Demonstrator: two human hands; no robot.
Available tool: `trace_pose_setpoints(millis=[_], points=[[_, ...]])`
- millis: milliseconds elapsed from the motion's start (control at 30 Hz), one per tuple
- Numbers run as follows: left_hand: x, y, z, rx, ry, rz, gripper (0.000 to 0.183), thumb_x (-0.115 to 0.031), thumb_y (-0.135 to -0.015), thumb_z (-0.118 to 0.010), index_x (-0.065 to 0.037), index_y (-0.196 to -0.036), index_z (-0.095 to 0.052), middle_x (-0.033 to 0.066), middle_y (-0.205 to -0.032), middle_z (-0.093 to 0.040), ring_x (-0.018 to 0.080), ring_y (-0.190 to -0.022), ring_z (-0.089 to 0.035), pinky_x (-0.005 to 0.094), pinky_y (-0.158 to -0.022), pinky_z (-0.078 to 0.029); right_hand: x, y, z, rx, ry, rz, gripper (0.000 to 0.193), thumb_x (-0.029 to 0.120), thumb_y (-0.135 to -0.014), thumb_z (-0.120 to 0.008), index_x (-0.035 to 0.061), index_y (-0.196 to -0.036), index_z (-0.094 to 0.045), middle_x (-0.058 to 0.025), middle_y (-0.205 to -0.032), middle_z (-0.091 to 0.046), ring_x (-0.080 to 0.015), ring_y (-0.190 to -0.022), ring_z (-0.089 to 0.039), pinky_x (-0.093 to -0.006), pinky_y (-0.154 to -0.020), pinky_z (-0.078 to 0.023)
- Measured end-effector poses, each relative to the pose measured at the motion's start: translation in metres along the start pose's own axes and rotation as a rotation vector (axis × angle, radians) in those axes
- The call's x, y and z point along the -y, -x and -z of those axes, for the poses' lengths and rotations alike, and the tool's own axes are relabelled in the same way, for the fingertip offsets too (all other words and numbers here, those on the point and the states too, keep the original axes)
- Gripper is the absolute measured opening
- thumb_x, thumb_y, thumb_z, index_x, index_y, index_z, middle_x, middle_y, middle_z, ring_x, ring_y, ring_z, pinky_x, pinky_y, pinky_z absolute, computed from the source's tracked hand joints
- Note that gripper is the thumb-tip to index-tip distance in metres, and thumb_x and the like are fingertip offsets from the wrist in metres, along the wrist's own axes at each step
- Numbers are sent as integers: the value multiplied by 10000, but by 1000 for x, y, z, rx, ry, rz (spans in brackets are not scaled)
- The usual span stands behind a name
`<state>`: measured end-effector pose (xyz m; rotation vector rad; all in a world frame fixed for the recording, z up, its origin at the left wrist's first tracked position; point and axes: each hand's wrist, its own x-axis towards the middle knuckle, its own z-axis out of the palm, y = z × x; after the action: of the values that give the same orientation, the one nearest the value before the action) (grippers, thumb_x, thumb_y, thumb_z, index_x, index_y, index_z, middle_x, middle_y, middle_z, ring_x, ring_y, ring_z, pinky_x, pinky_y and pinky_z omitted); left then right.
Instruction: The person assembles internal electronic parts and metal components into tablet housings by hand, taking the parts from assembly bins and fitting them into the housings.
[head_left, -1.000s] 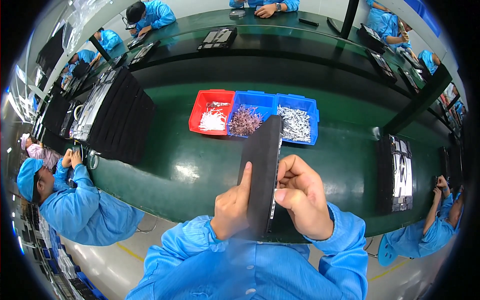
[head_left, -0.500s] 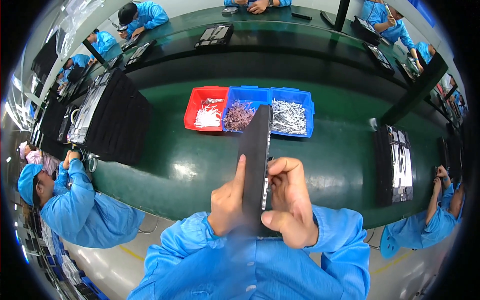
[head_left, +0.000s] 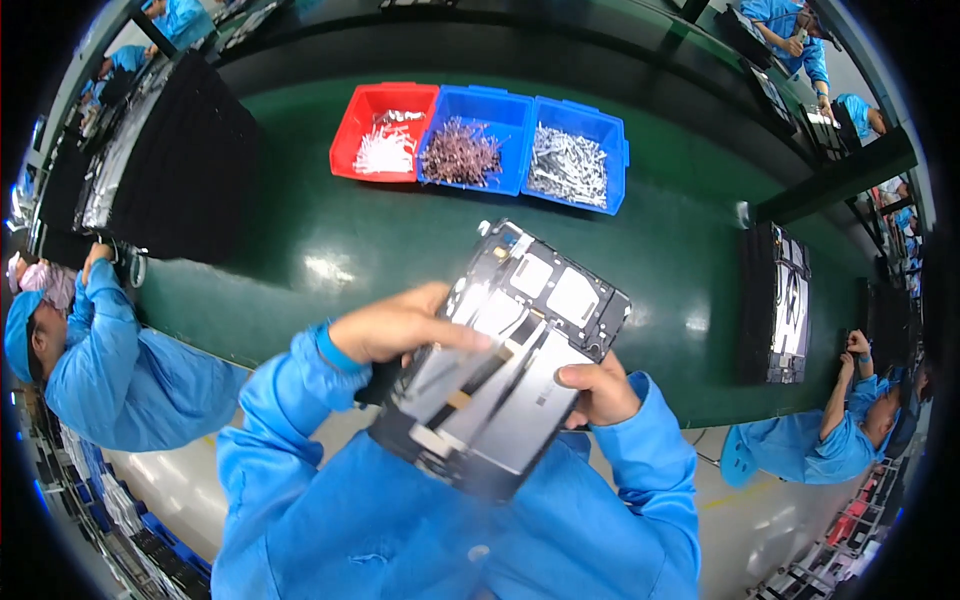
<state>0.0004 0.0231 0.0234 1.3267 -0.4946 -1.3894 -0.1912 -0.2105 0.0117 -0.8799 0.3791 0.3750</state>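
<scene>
An opened tablet (head_left: 515,400) is held tilted above the near table edge, its inside facing up. Silver battery packs, dark flex cables and two white-silver plates show in its black frame. My left hand (head_left: 395,325) grips the left edge, closed, with one digit stretched across the batteries. A blue band circles that wrist. On the right edge my right hand (head_left: 605,392) is closed too, its thumb on top and its other fingers mostly hidden beneath.
Beyond the tablet, a red bin (head_left: 345,140) and two blue bins (head_left: 515,130) hold small white, brownish and silver parts. Black stacks of devices stand left (head_left: 190,170) and right (head_left: 757,310) on the green table (head_left: 680,260). Co-workers in blue sit at both sides.
The tablet has turned from edge-on to inside-up. My left hand has moved left along its edge, and my right thumb now presses on top. The view has tipped downward.
</scene>
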Motion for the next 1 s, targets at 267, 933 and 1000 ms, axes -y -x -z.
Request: trace_pose_setpoints(millis=[267, 933, 1000], points=[[-12, -32, 17, -324, -798, -314, 374, -216, -938, -764, 5, -1231, -690, 95, -981, -668, 196, -838, -659, 310, -716, -524, -71, 10, -39, -177, -60, 189, 392, 169, -1054, -552, 41, -1415, -467, -172, -1159, -685, -259, -772, -705, -358, -517, -565], [-5, -41, 2, -344, -1136, -514, 347, 7, -892, -612, -93, -1196, -746, 147, -972, -658, 339, -930, -637, 427, -811, -521, -45, 3, -72, -20, -167, 193, 392, 280, -1121, -456, -19, -1363, -529, -193, -1182, -681, -280, -955, -704, -446, -770, -619], [-5, -40, 3, -338, -1140, -522, 375, 14, -883, -609, -105, -1211, -746, 143, -965, -646, 336, -930, -630, 425, -811, -519, -45, 4, -69, -20, -97, 123, 391, 281, -1123, -451, -18, -1363, -529, -193, -1180, -681, -279, -963, -700, -446, -775, -617]])
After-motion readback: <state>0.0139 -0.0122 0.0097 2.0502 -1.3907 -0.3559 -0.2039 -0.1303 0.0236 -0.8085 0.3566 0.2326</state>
